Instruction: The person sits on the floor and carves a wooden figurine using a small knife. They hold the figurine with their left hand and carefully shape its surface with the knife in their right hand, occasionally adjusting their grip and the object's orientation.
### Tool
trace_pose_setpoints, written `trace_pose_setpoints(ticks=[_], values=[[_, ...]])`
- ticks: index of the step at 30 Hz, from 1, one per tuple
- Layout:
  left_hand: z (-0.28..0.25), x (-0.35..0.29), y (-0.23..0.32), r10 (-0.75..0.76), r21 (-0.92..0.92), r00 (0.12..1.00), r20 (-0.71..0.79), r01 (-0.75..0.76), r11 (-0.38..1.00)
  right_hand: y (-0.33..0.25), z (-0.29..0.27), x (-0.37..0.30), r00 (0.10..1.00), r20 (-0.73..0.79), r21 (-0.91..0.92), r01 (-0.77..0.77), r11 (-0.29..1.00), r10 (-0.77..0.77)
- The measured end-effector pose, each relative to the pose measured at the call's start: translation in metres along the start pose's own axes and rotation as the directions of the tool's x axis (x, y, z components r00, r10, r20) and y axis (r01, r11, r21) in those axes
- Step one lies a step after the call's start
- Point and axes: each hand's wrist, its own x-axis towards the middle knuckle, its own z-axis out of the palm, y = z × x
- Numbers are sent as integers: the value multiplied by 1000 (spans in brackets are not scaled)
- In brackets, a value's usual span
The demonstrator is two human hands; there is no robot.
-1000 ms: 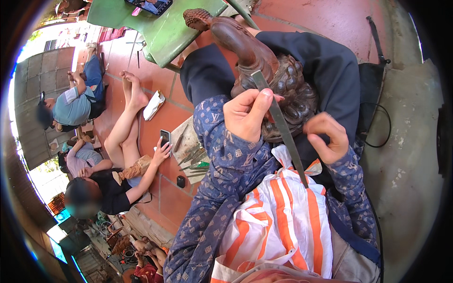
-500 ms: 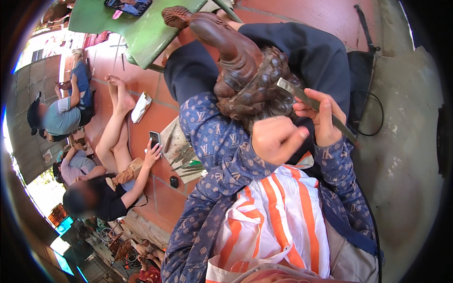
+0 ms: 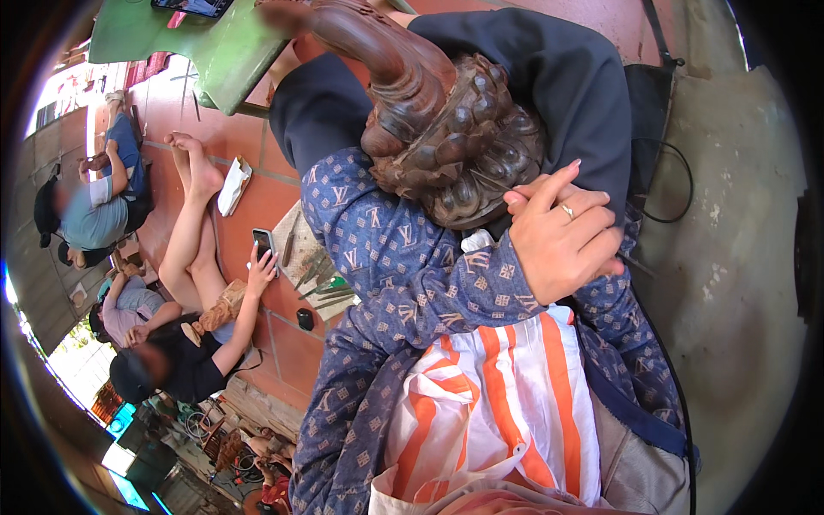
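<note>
A dark brown carved wooden statue [image 3: 429,94] lies between my thighs. Its rounded, lobed base [image 3: 463,206] points toward me. My left hand [image 3: 562,245], with a ring on one finger, is folded over my right hand, its fingers bent across and one reaching forward. Only a little of my right hand [image 3: 524,190] shows beneath it. Between the two hands sits a flat metal chisel [image 3: 491,181]. Its thin front end reaches the lobes of the base, and its tail sticks out past my hands on the right. The middle of the chisel is hidden.
On the left, a cloth on the tiled floor bears several carving tools [image 3: 318,283], with a small black object [image 3: 305,319] beside it. A seated person holds a phone [image 3: 263,245]. A green table [image 3: 206,56] stands ahead; a black cable [image 3: 687,184] loops at right.
My left hand has moved right and closed over my right hand and the chisel. The chisel's tip has come down to the base. The statue sits a little further left in view.
</note>
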Motion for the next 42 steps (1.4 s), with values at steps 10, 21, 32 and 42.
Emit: trace_pose_setpoints(ticks=[10, 21, 32, 42], values=[[-11, 10, -7, 7, -143, 996, 92, 7, 990, 26, 26, 15, 999, -48, -230, -3, 973, -8], [-22, 14, -12, -57, -211, 993, 103, 78, 974, 17, 40, 28, 971, -185, -369, 73, 926, -150], [-28, 16, -13, -75, -211, 997, 32, 80, 974, 26, 49, 21, 967, -248, -62, 50, 997, -64], [-28, 19, -12, -93, -189, 996, -11, 89, 978, 14, 38, 26, 990, -83, -359, 75, 930, -111]])
